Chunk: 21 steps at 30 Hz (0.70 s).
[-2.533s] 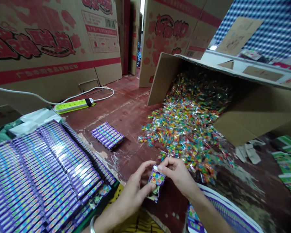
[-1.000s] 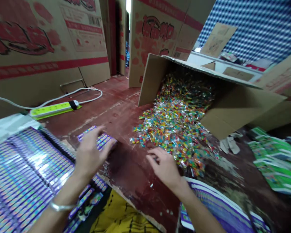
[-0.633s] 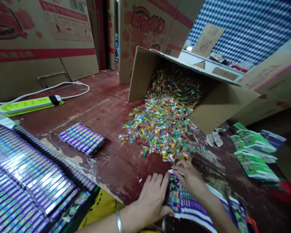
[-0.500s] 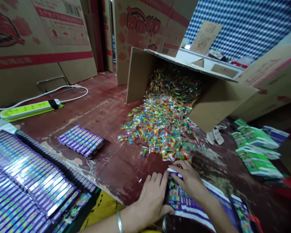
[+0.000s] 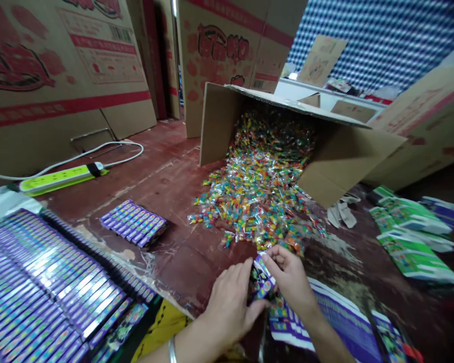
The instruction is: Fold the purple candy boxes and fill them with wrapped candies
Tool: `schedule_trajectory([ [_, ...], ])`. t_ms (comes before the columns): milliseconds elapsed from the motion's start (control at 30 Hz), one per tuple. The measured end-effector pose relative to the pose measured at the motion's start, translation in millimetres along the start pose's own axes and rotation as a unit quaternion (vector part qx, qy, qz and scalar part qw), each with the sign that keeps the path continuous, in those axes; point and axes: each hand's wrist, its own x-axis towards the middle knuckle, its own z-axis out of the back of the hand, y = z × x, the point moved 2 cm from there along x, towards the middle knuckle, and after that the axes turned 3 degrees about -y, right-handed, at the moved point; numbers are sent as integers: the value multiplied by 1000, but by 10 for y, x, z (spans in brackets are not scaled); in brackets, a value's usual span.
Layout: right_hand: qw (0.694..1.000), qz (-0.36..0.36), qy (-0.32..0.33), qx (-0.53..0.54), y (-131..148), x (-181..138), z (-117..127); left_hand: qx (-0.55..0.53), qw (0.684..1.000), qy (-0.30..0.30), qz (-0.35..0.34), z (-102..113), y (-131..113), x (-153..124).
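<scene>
A small purple box (image 5: 263, 278) printed with bright pictures is between my two hands. My left hand (image 5: 230, 297), with a silver bangle at the wrist, grips it from the left between thumb and fingers. My right hand (image 5: 290, 275) pinches its white-edged upper end. Under my right forearm lies a fanned row of flat purple cartons (image 5: 336, 312). Just beyond my fingers, small clear packets of colourful sweets (image 5: 249, 201) spill out of a cardboard box (image 5: 335, 161) lying on its side.
Rows of filled-out purple boxes (image 5: 49, 287) stand at the left, with a smaller block of them (image 5: 133, 223) nearby. A yellow-green power strip (image 5: 60, 178) with a white cable lies behind. Green packs (image 5: 412, 237) rest at the right. Large cartons (image 5: 227, 55) stand at the back.
One purple box has come up from the fanned cartons and is now tilted between my hands. My right hand has shifted to its upper end. The view has moved slightly.
</scene>
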Motion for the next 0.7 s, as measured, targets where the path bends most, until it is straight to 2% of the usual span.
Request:
schedule_trajectory([
  [67, 1000, 0, 12, 28, 30, -42, -112, -81, 996, -6, 25, 137, 27, 49],
  [133, 998, 35, 50, 31, 58, -99, -189, -234, 970, 22, 58, 279, 62, 95],
  [200, 991, 78, 105, 14, 94, -150, -238, -399, 910, 72, 90, 411, 92, 125],
  [267, 983, 105, 153, -3, 155, -171, -258, -504, 848, 122, 111, 523, 115, 127],
  [300, 979, 106, 174, -9, 197, -168, -258, -527, 829, 144, 117, 568, 126, 117],
  [367, 970, 85, 226, -19, 298, -141, -250, -537, 812, 191, 124, 626, 147, 79],
  [433, 954, 51, 294, -33, 388, -107, -241, -524, 812, 222, 128, 649, 177, 32],
  [500, 941, 19, 336, -41, 430, -76, -245, -507, 823, 214, 140, 653, 227, -4],
  [533, 946, 11, 321, -34, 428, -58, -252, -504, 828, 196, 150, 651, 257, -15],
  [633, 983, 22, 184, 16, 344, -32, -326, -523, 824, 109, 189, 636, 336, -22],
  [700, 991, 42, 121, 35, 246, -65, -440, -536, 819, 41, 202, 619, 362, -16],
])
